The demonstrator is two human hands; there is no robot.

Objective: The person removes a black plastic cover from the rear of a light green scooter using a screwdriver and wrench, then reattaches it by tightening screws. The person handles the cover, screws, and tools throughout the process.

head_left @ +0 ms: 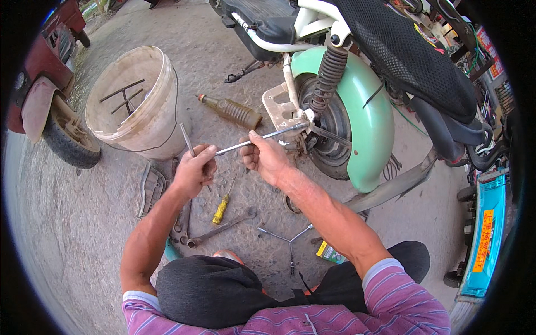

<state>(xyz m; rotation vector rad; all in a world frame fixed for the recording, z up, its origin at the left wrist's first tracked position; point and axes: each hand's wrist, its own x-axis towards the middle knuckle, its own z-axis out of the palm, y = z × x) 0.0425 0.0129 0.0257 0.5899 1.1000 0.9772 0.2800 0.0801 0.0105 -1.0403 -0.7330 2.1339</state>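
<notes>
My left hand (pixel 195 167) is closed on the crossbar of a steel T-handle wrench (pixel 230 149). My right hand (pixel 263 157) holds the same wrench along its shaft, thumb on top and fingers curled. The shaft's far end meets the fitting at the bottom of a coil-spring shock (pixel 329 72), beside a pale bracket (pixel 280 104) and a mint-green rear mudguard (pixel 374 123) of a scooter. Below my hands lie a yellow screwdriver (pixel 221 207), a combination spanner (pixel 220 229) and a three-arm socket wrench (pixel 291 251) on the concrete.
A worn white bucket (pixel 151 134) holding tools stands left, near a maroon vehicle's wheel (pixel 67 139). A plastic bottle (pixel 234 113) lies behind my hands. A black mesh seat (pixel 402 56) overhangs at upper right. A turquoise panel (pixel 486 195) is far right.
</notes>
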